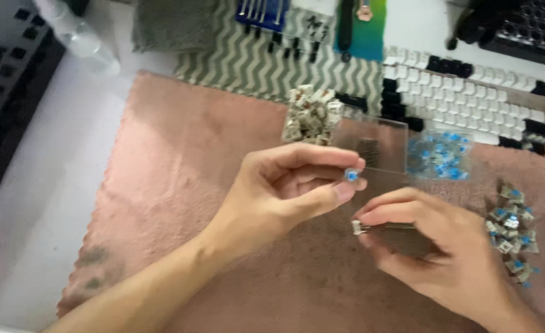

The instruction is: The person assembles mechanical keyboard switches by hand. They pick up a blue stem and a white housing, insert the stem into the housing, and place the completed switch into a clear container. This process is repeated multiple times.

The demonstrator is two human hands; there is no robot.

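the left hand (284,191), reaching in from the lower left of the frame, is pinching a small blue-stemmed switch part (351,175) between thumb and fingertips near the middle of the frame. just to its lower right, the right hand (432,246) is gripping a small pale switch piece (358,227) at its fingertips, with what looks like a thin tool along the fingers, though blur makes that hard to tell. the two pieces are near each other but apart, both held above the pink fleece mat (180,185).

judging from this, the hands are working one keyboard switch in two halves, either joining them or having just parted them; which one cannot be told. the next move is calling for fine alignment of the small piece against the blue-stemmed one, with a steady pinch on both.

at the right edge of the frame a loose heap of blue-stemmed switches (511,233) is lying on the mat. farther up, a clear plastic box (377,145) is sitting at centre, with a pile of brown and white switches (312,115) to its left and a clear bag of blue parts (440,154) to its right. beyond those, at the upper right, rows of white and black keycaps (469,92) are lying.
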